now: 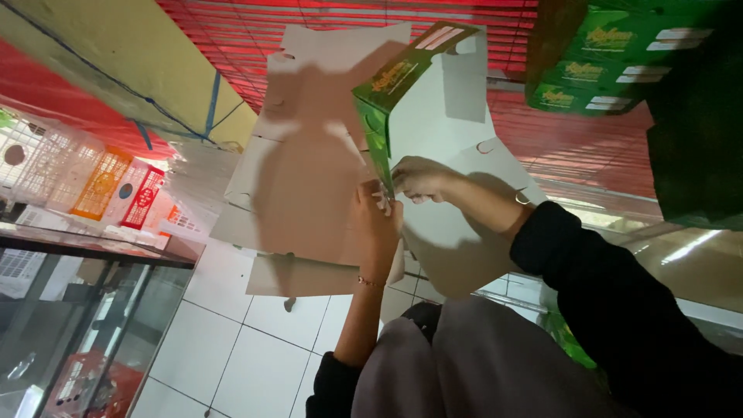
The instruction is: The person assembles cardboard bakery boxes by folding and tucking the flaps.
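- Left hand and right hand meet at the lower edge of a flat cardboard box blank, white inside, green printed outside, partly folded.
- More flat white blanks lie behind it.
- Stack of folded green boxes upper right.
- White tiled floor, glass display case left, coloured plastic baskets beyond.

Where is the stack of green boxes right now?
In the head view, the stack of green boxes sits at the top right corner, right of the half-folded box both hands work on.
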